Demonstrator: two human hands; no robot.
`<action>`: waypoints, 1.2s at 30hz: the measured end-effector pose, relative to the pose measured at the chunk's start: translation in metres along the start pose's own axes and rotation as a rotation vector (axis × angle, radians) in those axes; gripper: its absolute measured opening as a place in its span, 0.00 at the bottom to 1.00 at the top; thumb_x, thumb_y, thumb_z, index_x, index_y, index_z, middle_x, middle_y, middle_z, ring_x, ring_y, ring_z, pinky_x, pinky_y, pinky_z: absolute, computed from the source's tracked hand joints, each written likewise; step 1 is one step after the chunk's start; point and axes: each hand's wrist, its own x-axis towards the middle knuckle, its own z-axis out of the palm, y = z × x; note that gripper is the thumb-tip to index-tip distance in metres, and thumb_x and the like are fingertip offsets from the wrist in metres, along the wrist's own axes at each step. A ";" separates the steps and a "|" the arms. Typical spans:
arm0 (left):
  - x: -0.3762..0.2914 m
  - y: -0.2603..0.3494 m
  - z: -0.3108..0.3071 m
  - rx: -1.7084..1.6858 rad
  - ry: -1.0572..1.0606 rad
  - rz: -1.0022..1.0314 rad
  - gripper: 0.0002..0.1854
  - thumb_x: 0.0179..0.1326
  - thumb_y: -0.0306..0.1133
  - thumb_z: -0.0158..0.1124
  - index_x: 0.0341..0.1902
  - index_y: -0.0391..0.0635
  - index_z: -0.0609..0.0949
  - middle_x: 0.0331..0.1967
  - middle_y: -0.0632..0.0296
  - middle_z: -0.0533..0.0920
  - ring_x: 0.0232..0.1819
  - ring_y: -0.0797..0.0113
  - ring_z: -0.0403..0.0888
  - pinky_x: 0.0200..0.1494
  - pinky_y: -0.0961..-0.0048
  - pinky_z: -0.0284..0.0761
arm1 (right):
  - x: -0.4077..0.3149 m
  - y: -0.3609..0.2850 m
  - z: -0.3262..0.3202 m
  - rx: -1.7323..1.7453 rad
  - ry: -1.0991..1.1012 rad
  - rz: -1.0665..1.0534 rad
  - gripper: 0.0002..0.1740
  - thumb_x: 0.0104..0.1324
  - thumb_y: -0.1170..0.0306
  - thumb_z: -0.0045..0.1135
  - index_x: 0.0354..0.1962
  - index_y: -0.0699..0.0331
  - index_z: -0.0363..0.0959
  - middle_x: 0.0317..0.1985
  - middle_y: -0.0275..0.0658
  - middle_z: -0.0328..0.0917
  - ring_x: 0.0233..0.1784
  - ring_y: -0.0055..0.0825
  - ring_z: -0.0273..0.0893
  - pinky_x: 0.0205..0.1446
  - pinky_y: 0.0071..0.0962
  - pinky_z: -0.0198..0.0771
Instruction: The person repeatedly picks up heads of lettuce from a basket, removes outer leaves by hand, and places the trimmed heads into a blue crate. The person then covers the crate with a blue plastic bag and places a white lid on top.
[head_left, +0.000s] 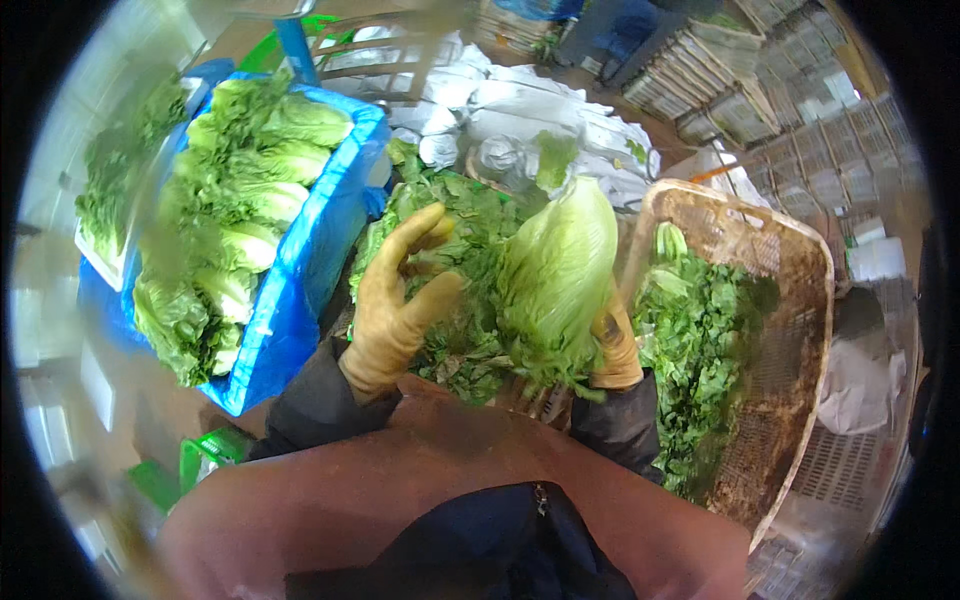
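Observation:
A head of leafy lettuce (562, 277) is held up before me with its pale base on top and its leaves hanging down. My right hand (616, 341), in a yellowish glove, grips it from the right side; most of those fingers are hidden behind the leaves. To the left, my left hand (401, 300) wears a matching glove and is raised with thumb and fingers apart, nothing between them. A gap separates it from the lettuce. Beneath both hands lies a heap of loose green leaves (465, 217).
At left, a crate lined with blue plastic (300, 247) holds rows of lettuce heads (255, 195). On the right stands a dirt-stained plastic basket (780, 360) with leafy greens (682, 360). White sacks or wrapped bundles (525, 105) lie ahead; stacked crates (832, 165) stand at the back right.

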 end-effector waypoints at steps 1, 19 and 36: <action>0.001 -0.002 -0.006 0.015 -0.111 0.131 0.50 0.58 0.34 0.74 0.81 0.43 0.57 0.70 0.52 0.71 0.70 0.60 0.70 0.72 0.63 0.64 | 0.005 0.003 0.005 -0.034 -0.056 0.051 0.70 0.50 0.36 0.76 0.77 0.64 0.48 0.74 0.45 0.60 0.76 0.41 0.62 0.76 0.41 0.63; -0.104 -0.011 -0.301 0.895 0.720 0.316 0.35 0.54 0.44 0.77 0.65 0.45 0.79 0.59 0.51 0.81 0.61 0.49 0.79 0.64 0.57 0.74 | 0.117 0.134 0.208 -0.070 -0.422 0.398 0.39 0.71 0.64 0.62 0.72 0.68 0.56 0.60 0.43 0.75 0.56 0.35 0.78 0.55 0.32 0.78; -0.082 0.012 -0.300 -0.583 0.088 0.271 0.55 0.57 0.37 0.79 0.82 0.46 0.53 0.75 0.55 0.66 0.75 0.60 0.64 0.76 0.62 0.61 | 0.074 0.066 0.338 -0.586 -0.384 -0.100 0.70 0.47 0.47 0.83 0.78 0.63 0.47 0.75 0.48 0.60 0.75 0.44 0.62 0.76 0.41 0.61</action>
